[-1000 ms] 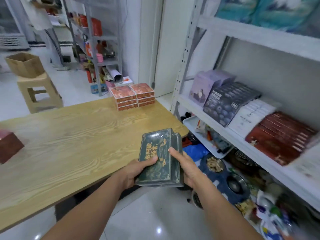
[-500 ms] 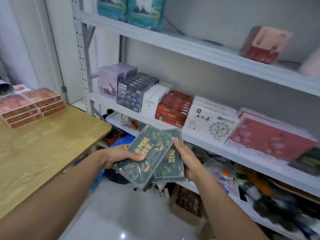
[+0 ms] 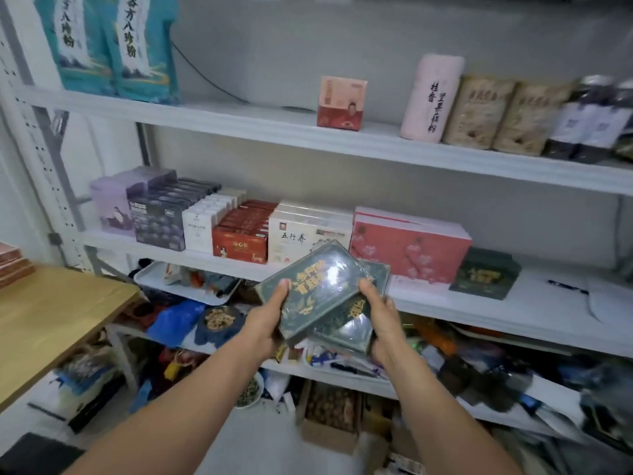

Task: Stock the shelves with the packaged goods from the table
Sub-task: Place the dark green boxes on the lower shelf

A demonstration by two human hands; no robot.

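Gripping green boxes (image 3: 317, 287), 五行养 carton (image 3: 294, 238) behind

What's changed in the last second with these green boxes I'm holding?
The view has swung from the table to face the middle shelf. The stack, square a second ago, is fanned now: the top box is twisted across the lower box, and both are raised in front of that shelf. Unchanged: left hand and right hand still grip them; nothing let go.
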